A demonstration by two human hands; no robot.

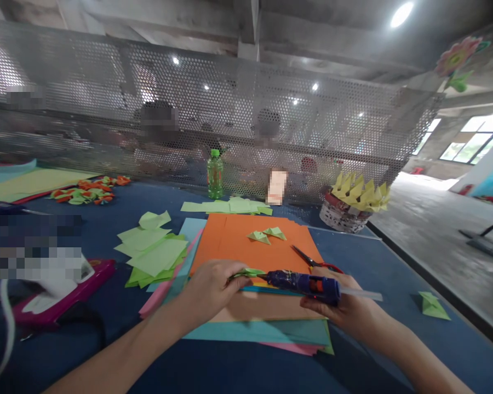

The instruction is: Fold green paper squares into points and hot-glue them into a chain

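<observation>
Glue gun (304,283) gripped in right hand (345,306), nozzle at nine o'clock touching folded green paper (248,272) pinched by left hand (209,293), its fingertips hidden.

Daylight floods in from the windows (474,143) at the far right, washing that floor (427,219) pale and nearly blown out. Overhead, a ceiling lamp (401,14) glares white, and smaller lights sparkle through the perforated screen (230,109). The desk (373,262) sits dimmer, its blue quite dark at the bottom edge. Soft shadows lie under the orange paper (238,241). Straight lines bow hard toward the corners, and several patches at left are pixelated.
</observation>
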